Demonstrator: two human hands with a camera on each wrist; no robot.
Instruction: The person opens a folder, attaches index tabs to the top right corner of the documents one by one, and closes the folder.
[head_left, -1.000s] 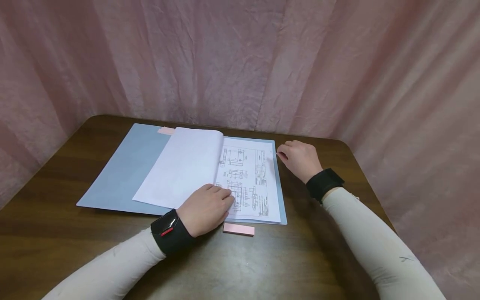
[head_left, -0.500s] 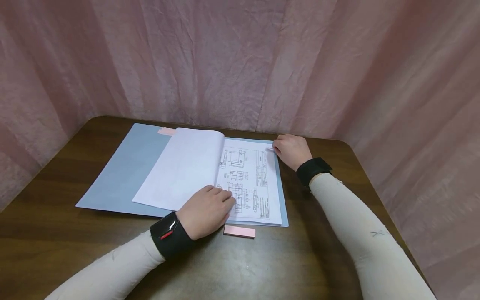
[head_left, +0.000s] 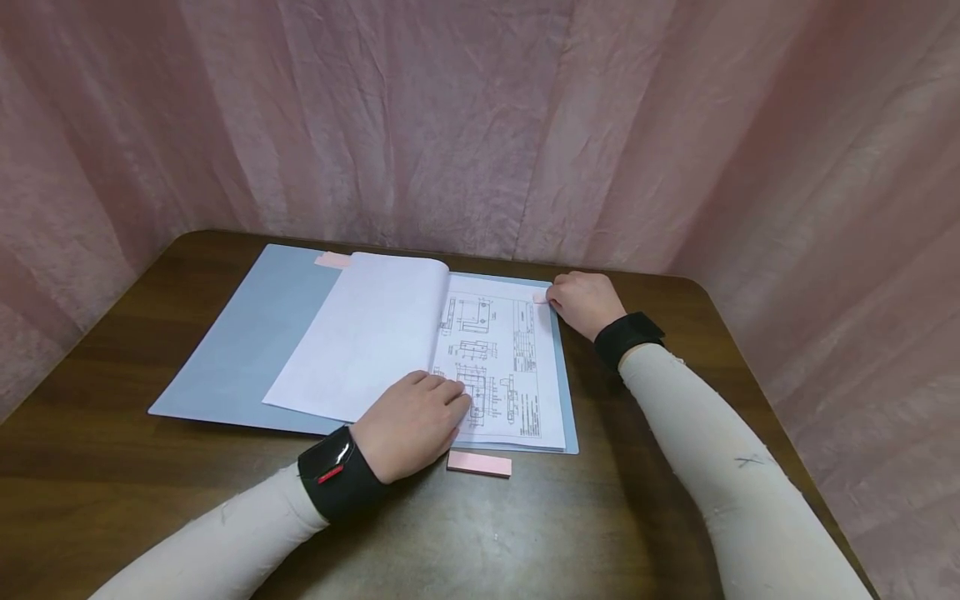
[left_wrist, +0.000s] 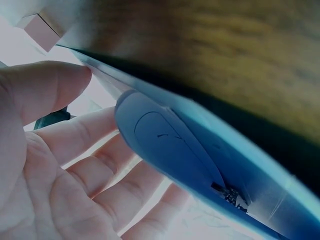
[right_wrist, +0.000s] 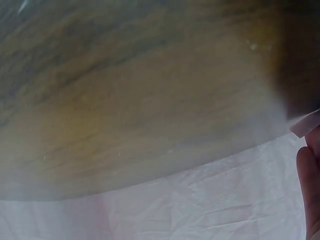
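A light-blue folder (head_left: 232,342) lies spread on the table. Its turned white page (head_left: 360,333) is on the left, and a sheet with technical drawings (head_left: 491,354) is on the right. My left hand (head_left: 412,421) rests across the lower fold with extended fingers; the left wrist view shows its palm side beside the curved page (left_wrist: 165,140). At the sheet's upper right edge, my right hand (head_left: 587,300) pinches a small pink sticky note (head_left: 539,297), which lies over the paper's margin. The right wrist view catches only fingers (right_wrist: 311,185) beside the pink note.
A pad of pink sticky notes (head_left: 480,464) lies just below the folder's front edge. Another pink sticky note (head_left: 332,260) sticks out at the top left of the turned page. A pink curtain (head_left: 465,125) hangs behind the brown table (head_left: 585,517).
My right hand has moved left from beside the folder to the sheet's upper right edge, bringing the pink sticky note onto the margin. The left hand has stayed in place.
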